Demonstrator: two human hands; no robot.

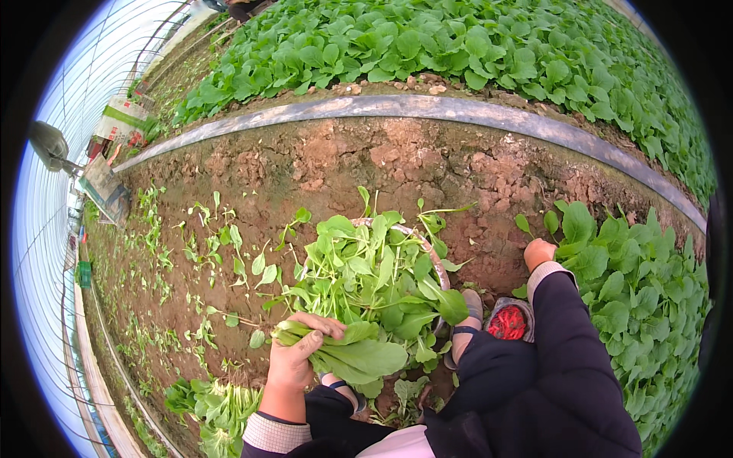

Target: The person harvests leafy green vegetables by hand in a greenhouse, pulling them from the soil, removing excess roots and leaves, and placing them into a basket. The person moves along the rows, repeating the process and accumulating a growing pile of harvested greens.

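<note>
My left hand (300,349) is closed around a bunch of leafy greens (361,358), their leaves pointing right and the pale stem ends by my fingers. Just beyond it, a round basket (432,252) with a pale, worn rim is heaped with loose leafy greens (366,275). To the right, my right hand (539,253) is curled into a fist at the near-left edge of a standing patch of greens (624,275). Thin leaf stems rise from the fist, though its fingers are mostly hidden. A small container of red ties or bands (507,322) sits by my right foot.
Harvested greens (226,409) lie piled at lower left, with scattered leaves on the soil (212,246). A long flat strip (401,106) borders a dense green bed (458,46). Sacks (120,120) and a board-like object (106,189) stand left. Another person (243,10) is partly visible far off.
</note>
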